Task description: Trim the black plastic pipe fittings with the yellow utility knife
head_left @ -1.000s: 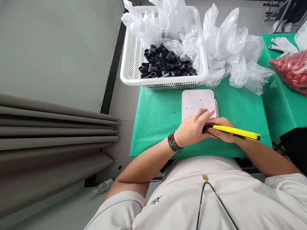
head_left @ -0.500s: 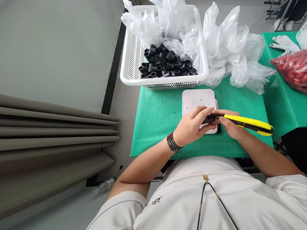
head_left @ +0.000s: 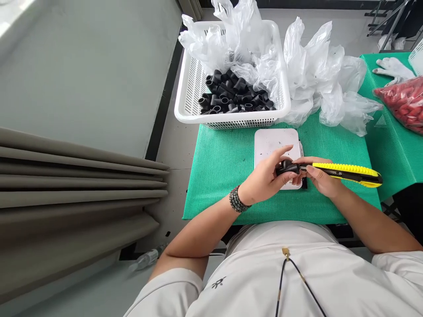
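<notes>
Since the last frame my yellow utility knife [head_left: 343, 172] has swung level. My right hand [head_left: 322, 178] is closed around it, its nose at the black pipe fitting [head_left: 286, 167] pinched in my left hand [head_left: 262, 178], both above a white square board [head_left: 276, 143] on the green mat [head_left: 224, 185]. Farther off, more black fittings [head_left: 234, 94] sit in a white basket [head_left: 190, 88] among plastic bags [head_left: 299, 48].

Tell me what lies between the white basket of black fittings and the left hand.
In the head view, a white plastic board on the green mesh mat lies between the white basket and the left hand.
</notes>
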The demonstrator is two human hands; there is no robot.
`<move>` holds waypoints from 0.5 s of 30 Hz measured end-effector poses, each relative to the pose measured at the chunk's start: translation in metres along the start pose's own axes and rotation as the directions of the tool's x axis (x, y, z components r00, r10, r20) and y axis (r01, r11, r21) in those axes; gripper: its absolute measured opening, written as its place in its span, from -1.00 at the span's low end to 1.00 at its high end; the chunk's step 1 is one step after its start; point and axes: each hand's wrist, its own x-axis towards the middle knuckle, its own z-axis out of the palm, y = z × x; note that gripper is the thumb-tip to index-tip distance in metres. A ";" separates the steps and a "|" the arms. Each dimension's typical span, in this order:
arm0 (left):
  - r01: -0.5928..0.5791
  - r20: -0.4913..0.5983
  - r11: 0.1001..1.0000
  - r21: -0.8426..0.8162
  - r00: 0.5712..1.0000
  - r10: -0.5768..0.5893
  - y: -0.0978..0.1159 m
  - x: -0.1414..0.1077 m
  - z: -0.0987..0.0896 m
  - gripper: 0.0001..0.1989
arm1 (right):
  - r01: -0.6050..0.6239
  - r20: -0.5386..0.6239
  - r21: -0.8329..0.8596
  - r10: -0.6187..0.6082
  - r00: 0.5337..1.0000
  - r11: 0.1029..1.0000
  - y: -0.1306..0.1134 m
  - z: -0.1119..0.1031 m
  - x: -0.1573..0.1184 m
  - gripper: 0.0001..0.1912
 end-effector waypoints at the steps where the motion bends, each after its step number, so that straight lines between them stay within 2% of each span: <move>1: -0.009 -0.024 1.000 0.016 1.000 0.009 0.000 0.000 0.001 -0.37 | 0.003 -0.006 0.009 -0.003 1.000 1.000 0.000 0.000 0.000 -0.67; 4: -0.068 -0.101 0.971 0.230 0.991 0.093 0.001 0.000 0.001 -0.45 | 0.011 -0.041 0.037 -0.010 0.999 0.999 0.000 0.001 0.001 -0.66; 6: -0.114 -0.105 0.921 0.372 0.981 0.164 0.003 0.001 0.000 -0.58 | 0.007 -0.058 0.051 -0.004 0.998 0.999 0.000 0.001 0.002 -0.66; 8: -0.148 -0.090 0.893 0.425 0.975 0.205 0.005 0.001 -0.002 -0.68 | 0.000 -0.061 0.055 0.004 0.998 0.998 -0.001 0.001 0.003 -0.64; 10: -0.150 -0.076 0.896 0.418 0.977 0.199 0.005 0.000 -0.004 -0.70 | 0.000 -0.055 0.055 0.003 0.998 0.998 -0.002 0.000 0.004 -0.64; 12: -0.104 -0.060 0.929 0.356 0.989 0.134 0.006 -0.001 -0.004 -0.70 | 0.001 -0.049 0.051 0.002 0.999 0.999 -0.004 0.000 0.003 -0.65; 15: 0.051 -0.023 0.993 0.106 0.999 -0.049 0.006 -0.002 -0.002 -0.61 | -0.021 -0.034 0.028 0.022 0.999 0.999 -0.005 -0.002 0.002 -0.64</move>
